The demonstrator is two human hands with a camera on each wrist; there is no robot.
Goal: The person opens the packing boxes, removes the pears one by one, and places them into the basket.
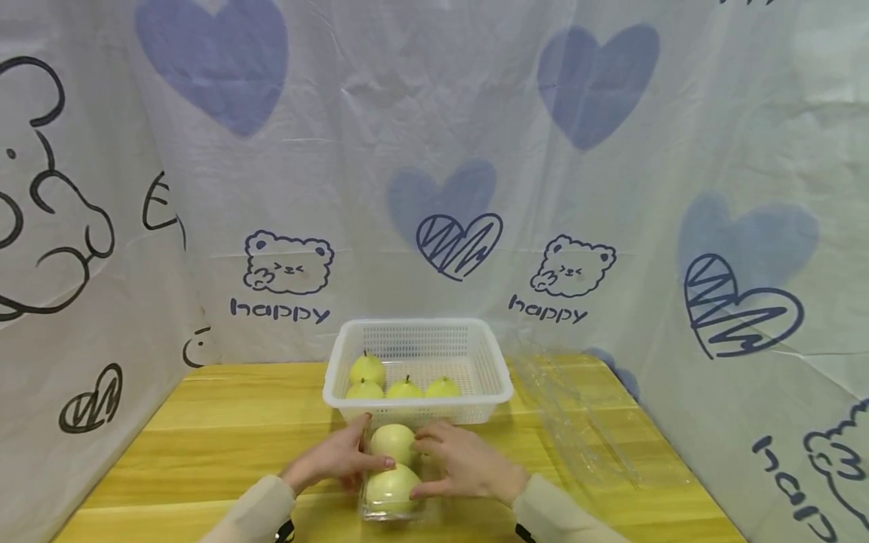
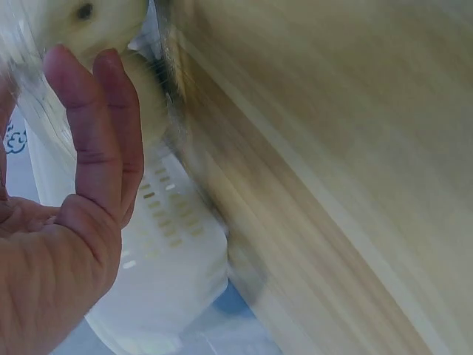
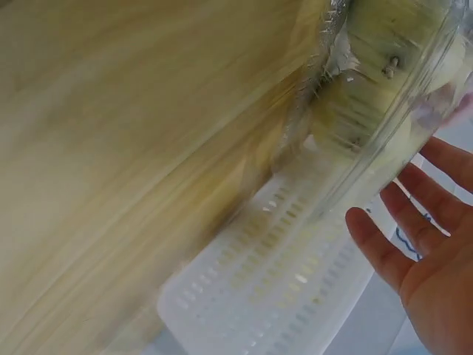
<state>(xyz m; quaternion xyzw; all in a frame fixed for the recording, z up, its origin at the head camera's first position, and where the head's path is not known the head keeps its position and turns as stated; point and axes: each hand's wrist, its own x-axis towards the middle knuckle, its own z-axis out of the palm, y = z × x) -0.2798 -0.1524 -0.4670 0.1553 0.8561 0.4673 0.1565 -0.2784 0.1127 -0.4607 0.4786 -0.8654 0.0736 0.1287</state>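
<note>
Two pale yellow pears, a far one [image 1: 392, 442] and a near one [image 1: 392, 490], lie in line in a clear plastic box [image 1: 388, 516] on the table. My left hand [image 1: 336, 455] is at the box's left side, its thumb reaching over the pears; in the left wrist view two fingers [image 2: 92, 140] extend along the clear wall. On the right side, my right hand [image 1: 471, 461] has its fingertips by the far pear and its thumb by the near one. Its fingers [image 3: 384, 240] look spread and relaxed beside the box [image 3: 362, 166] in the right wrist view.
A white perforated basket [image 1: 417, 411] stands just beyond the box, with several pears [image 1: 404, 389] inside. Clear plastic packaging [image 1: 584, 422] lies on the right of the wooden table [image 1: 224, 430]. A printed curtain [image 1: 380, 113] hangs around the back and sides.
</note>
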